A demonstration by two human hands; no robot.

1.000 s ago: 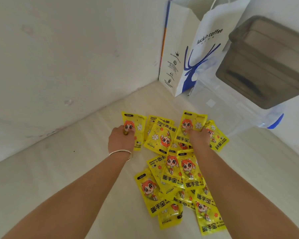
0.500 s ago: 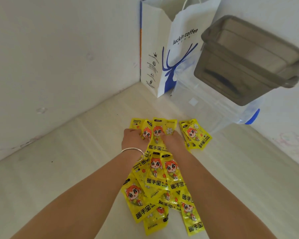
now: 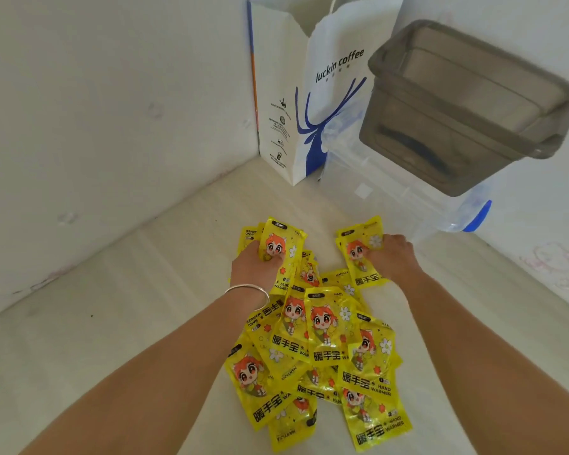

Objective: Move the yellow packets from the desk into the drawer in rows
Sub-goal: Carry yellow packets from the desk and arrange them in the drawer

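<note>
- Nearest me, the pile of yellow packets [image 3: 322, 349] lies loose and overlapping on the pale tabletop [image 3: 112, 323]; most point their long axis away from me, printed face up, a few skewed or turned around.
- My left hand [image 3: 255, 266] is closed on a small stack of packets [image 3: 276, 247], thumb pressing the top face; that stack stands lengthwise away from me, leaning slightly right.
- My right hand [image 3: 393, 257] clamps a second stack [image 3: 358, 251], fingers curled round its right edge; its long axis tips a little left.
- To do this step well, I'd square each stack's edges before lifting, keep the faces the same way up, and lift straight so slippery film doesn't fan out.
- Farther off stands the clear drawer unit [image 3: 391, 192] with a grey drawer [image 3: 467, 103] pulled out, no packets visible in it; I'd carry both stacks there lengthwise for tidy rows.
- A white paper bag [image 3: 309, 93] stands in the corner.
</note>
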